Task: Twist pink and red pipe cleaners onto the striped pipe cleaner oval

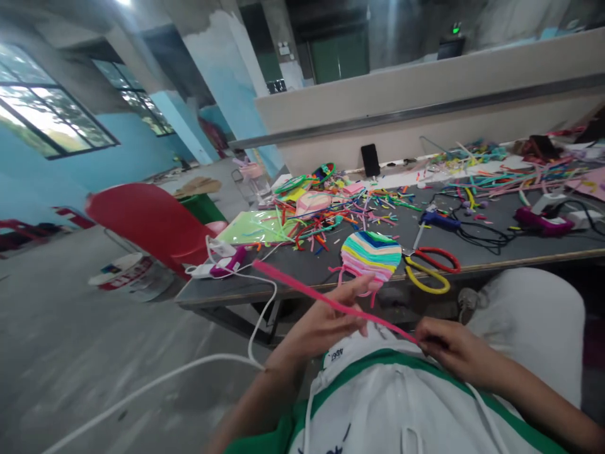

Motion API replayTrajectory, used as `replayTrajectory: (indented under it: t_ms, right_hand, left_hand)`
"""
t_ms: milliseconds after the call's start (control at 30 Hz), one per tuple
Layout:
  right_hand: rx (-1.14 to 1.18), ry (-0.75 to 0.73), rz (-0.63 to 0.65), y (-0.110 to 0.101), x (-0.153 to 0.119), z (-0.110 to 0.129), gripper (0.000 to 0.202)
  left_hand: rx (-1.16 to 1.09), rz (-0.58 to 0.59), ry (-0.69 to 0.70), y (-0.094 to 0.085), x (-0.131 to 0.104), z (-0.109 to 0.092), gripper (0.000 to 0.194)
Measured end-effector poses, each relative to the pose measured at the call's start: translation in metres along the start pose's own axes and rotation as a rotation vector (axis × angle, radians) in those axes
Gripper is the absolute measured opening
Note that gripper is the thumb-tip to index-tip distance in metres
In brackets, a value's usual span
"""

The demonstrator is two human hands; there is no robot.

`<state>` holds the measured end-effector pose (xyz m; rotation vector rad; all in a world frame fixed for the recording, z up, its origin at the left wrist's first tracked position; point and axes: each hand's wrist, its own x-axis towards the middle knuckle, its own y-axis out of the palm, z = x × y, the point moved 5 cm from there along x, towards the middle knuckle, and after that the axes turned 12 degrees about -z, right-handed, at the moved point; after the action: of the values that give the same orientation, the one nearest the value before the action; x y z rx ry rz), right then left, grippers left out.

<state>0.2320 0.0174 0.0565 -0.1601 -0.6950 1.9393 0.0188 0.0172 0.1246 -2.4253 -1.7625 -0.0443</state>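
A long pink pipe cleaner (302,289) slants across in front of me above my lap. My right hand (442,343) pinches its lower right end between closed fingers. My left hand (326,321) is beneath its middle part, fingers stretched out and apart, with the strip crossing over them. Just beyond the left fingertips, a round striped piece (371,255) made of blue, teal, yellow and pink pipe cleaners sits at the table edge. Loose pink ends hang from it. Scissors (432,268) with one red and one yellow handle lie to its right, their handles overhanging the edge.
Colourful pipe cleaner scraps (331,211) cover much of the dark table (302,268). A blue glue gun (439,219), a black phone (370,160) and a purple-white power strip (229,261) are on it. A white cable (212,357) runs past my left arm. A red chair (142,217) stands left.
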Motion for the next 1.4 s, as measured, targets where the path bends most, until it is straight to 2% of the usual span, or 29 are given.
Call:
replayTrajectory:
  t_ms: [100,167,233,300,433,567,633,700,800,900,1000,1067,1167,1233,1300,1400]
  right_hand:
    - [-0.038,-0.032,0.057,0.009,0.002,-0.004,0.011]
    - [-0.043,-0.001,0.054,0.014,0.004,-0.011,0.011]
    - [-0.011,0.065,0.038,0.018,0.006,-0.019,0.008]
    - [0.069,0.150,0.021,0.020,0.007,-0.026,0.007]
    - [0.330,0.264,-0.009,0.022,0.008,-0.029,0.016]
    - [0.762,0.347,-0.042,0.024,0.004,-0.027,0.024]
    - [0.964,0.287,-0.074,0.025,0.004,-0.023,0.028]
    - [1.054,0.197,-0.122,0.026,0.007,-0.021,0.028]
    - [0.963,0.144,-0.228,0.028,0.013,-0.025,0.017]
    - [0.874,0.215,-0.368,0.025,0.016,-0.036,0.015]
    - [0.945,0.291,-0.506,0.011,0.013,-0.045,0.014]
    - [0.970,0.305,-0.622,-0.004,0.006,-0.050,0.013]
    - [0.920,0.278,-0.816,-0.029,-0.008,-0.059,0.012]
    - [0.898,0.251,-0.895,-0.040,-0.016,-0.063,0.014]
    - [0.904,0.245,-0.946,-0.046,-0.023,-0.067,0.014]
    - [0.967,0.289,-1.046,-0.048,-0.032,-0.076,0.011]
  left_hand:
    - [-0.001,0.064,-0.070,-0.003,-0.021,0.008,0.035]
    - [-0.043,0.085,-0.060,-0.011,-0.029,0.014,0.026]
    - [-0.115,-0.001,-0.003,-0.024,-0.034,0.022,0.024]
    - [-0.151,-0.147,0.021,-0.039,-0.037,0.035,0.023]
    - [-0.173,-0.377,-0.053,-0.058,-0.043,0.063,0.023]
    - [-0.339,-0.464,-0.143,-0.053,-0.051,0.075,0.019]
    - [-0.420,-0.476,-0.165,-0.044,-0.053,0.079,0.015]
    - [-0.487,-0.449,-0.159,-0.034,-0.052,0.083,0.013]
    - [-0.541,-0.330,-0.155,-0.019,-0.048,0.089,0.018]
    - [-0.374,-0.270,-0.188,-0.019,-0.046,0.093,0.029]
    - [-0.124,-0.322,-0.125,-0.038,-0.046,0.091,0.042]
    - [-0.053,-0.368,-0.076,-0.051,-0.045,0.092,0.048]
    - [-0.074,-0.518,-0.167,-0.063,-0.037,0.106,0.043]
    - [-0.140,-0.557,-0.287,-0.059,-0.029,0.116,0.041]
    - [-0.207,-0.507,-0.381,-0.046,-0.021,0.122,0.037]
    - [-0.322,-0.448,-0.459,-0.028,-0.015,0.119,0.030]
